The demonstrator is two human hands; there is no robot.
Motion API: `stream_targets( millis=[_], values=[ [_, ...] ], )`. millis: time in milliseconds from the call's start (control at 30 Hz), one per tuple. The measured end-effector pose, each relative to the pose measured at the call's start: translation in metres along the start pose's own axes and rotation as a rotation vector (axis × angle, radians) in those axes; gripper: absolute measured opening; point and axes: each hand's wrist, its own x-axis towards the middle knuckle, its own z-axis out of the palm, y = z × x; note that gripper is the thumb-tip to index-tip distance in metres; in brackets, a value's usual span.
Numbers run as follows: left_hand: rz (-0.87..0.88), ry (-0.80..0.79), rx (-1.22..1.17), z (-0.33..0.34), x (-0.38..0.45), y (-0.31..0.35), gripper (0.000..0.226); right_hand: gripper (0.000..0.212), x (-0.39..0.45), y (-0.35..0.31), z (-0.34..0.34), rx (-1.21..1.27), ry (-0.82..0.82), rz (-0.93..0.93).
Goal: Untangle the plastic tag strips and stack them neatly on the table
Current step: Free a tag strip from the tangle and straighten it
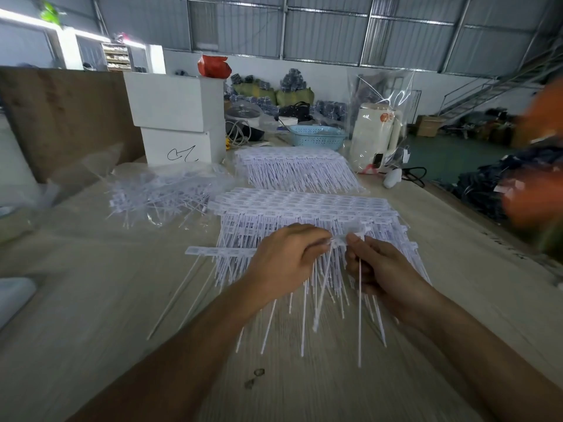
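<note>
White box [178, 150] scribble, seemingly "CL".

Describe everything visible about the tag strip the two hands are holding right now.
The held tag strip is a white, slightly translucent plastic band with thin stems hanging down toward the person. The left hand and right hand pinch its band close together, above the near stack of strips on the table. It is motion-blurred, so any print is unreadable.
</note>
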Motion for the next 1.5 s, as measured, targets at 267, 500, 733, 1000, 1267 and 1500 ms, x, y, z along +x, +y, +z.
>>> stream_targets(
  millis=[267,500,733,1000,1267,1500],
  values=[
    [-0.186,-0.065,-0.261,-0.002,0.002,-0.005,0.02,0.036,-0.004,0.001,0.005,-0.263,0.032,-0.169],
    [-0.182,-0.026,-0.4,0.003,0.003,-0.004,0.018,0.037,-0.003,-0.002,0.002,0.086,-0.072,0.041],
    [-0.158,-0.003,-0.282,0.007,0.002,-0.008,0.026,0.032,-0.002,-0.002,0.003,0.219,-0.094,0.081],
    [-0.109,0.007,-0.184,0.005,-0.001,-0.005,0.027,0.03,-0.002,0.0,0.005,0.16,-0.061,0.043],
    [0.026,-0.164,0.136,-0.003,-0.001,-0.007,0.055,0.034,-0.004,-0.001,0.004,0.073,-0.085,0.009],
    [-0.048,-0.07,0.018,0.002,0.0,0.001,0.036,0.029,-0.006,-0.003,0.009,0.025,-0.114,0.005]
  ],
)
